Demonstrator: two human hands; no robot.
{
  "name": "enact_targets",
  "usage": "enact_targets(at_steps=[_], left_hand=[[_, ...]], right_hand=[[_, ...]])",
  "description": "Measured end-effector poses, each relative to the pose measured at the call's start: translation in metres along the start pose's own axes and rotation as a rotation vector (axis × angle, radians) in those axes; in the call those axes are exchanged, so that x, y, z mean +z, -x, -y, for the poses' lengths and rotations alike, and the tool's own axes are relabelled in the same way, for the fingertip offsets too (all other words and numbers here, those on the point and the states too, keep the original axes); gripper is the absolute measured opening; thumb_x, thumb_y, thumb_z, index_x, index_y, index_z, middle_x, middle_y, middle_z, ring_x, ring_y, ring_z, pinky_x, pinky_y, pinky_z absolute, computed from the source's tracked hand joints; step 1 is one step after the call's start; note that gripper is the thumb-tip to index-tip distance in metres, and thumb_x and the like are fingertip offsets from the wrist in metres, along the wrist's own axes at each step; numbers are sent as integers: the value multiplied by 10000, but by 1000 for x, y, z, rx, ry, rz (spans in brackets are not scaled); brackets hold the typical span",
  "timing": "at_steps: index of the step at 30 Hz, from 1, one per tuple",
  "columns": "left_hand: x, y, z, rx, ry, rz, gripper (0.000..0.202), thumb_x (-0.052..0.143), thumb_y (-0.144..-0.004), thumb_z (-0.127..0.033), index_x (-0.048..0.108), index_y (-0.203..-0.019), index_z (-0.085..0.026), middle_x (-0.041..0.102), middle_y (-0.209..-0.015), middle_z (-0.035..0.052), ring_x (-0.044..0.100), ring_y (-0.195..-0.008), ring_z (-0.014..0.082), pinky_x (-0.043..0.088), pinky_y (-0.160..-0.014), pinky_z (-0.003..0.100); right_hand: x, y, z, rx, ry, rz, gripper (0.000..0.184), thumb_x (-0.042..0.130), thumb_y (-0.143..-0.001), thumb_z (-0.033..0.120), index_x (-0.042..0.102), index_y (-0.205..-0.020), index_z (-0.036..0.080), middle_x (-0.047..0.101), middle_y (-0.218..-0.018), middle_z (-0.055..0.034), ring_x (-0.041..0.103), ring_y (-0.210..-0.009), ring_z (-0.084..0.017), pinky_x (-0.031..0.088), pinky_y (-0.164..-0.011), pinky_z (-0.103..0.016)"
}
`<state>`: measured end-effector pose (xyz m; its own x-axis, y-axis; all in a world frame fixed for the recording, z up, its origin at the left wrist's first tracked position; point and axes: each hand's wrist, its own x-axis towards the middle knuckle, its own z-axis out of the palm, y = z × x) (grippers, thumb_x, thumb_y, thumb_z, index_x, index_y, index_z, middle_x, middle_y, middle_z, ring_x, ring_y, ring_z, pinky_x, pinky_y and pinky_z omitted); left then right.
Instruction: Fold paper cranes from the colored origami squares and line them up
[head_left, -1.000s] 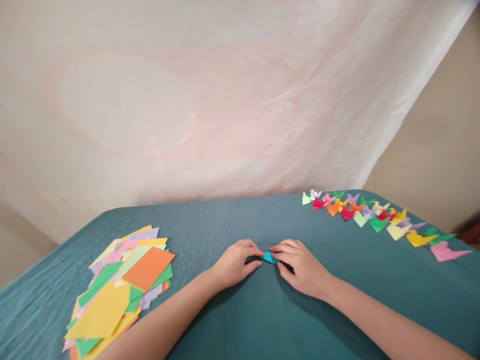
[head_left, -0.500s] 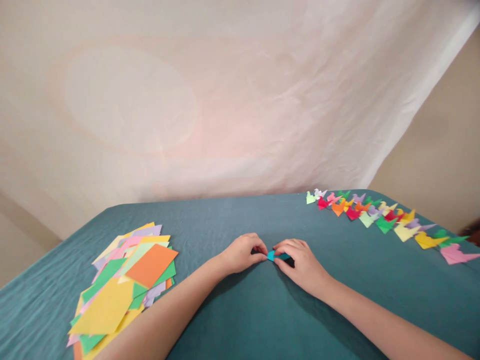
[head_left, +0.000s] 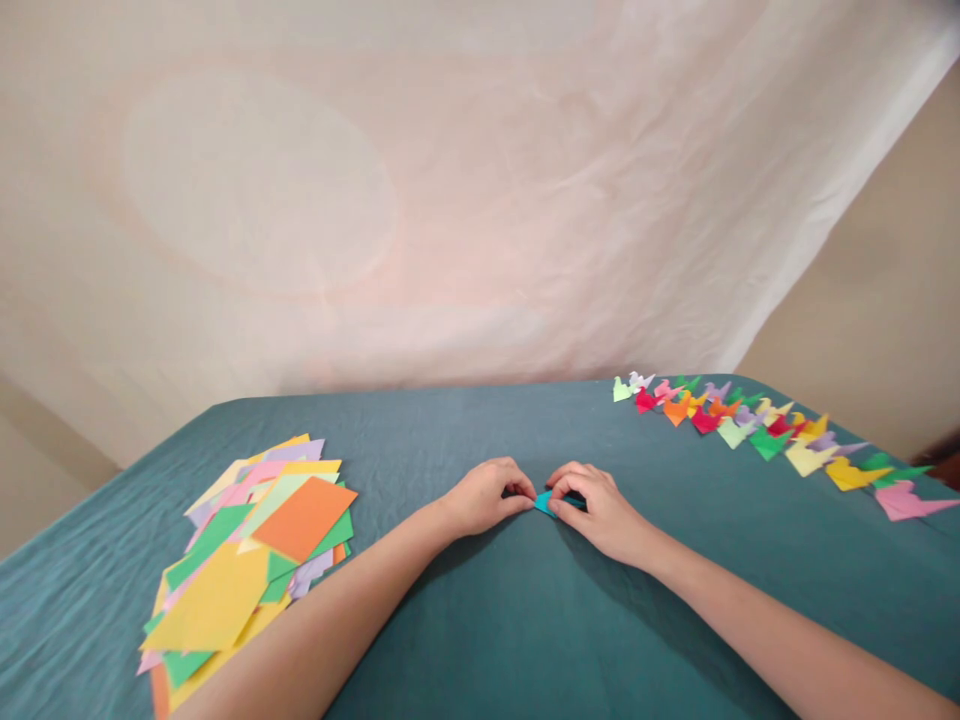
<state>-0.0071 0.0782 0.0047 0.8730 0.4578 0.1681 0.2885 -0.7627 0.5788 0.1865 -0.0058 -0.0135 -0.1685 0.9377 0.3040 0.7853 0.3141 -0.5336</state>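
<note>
A small folded piece of blue paper point(head_left: 544, 503) is held between my two hands, a little above or on the cloth near the middle of the table. My left hand point(head_left: 493, 497) pinches its left tip between thumb and fingers. From the other side, my right hand point(head_left: 596, 508) grips the paper with thumb and index finger, the other fingers curled. The fingertips of the two hands are close but apart. Much of the blue paper is hidden behind the right fingers.
A loose pile of coloured paper squares point(head_left: 217, 600) lies at the left, partly behind my left forearm. Folded paper birds point(head_left: 810, 458) in several colours stand in rows at the right. A dark green cloth point(head_left: 480, 620) covers the table; a pale sheet point(head_left: 450, 200) hangs behind it.
Both hands still hold the blue paper, and the right fingers have shifted slightly on it, showing a bit more of its left part. The whole view has moved slightly.
</note>
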Motion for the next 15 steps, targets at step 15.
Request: enact_targets(at_steps=[15], left_hand=[[2, -3, -1, -21, -28, -5, 122, 567, -822, -245, 668, -841, -179, 613, -788, 17, 553, -800, 146, 412, -739, 228]], right_hand=[[6, 1, -4, -46, 59, -24, 120, 500, -856, 247, 574, -774, 201, 598, -949, -34, 532, -912, -176, 382, -810, -357]])
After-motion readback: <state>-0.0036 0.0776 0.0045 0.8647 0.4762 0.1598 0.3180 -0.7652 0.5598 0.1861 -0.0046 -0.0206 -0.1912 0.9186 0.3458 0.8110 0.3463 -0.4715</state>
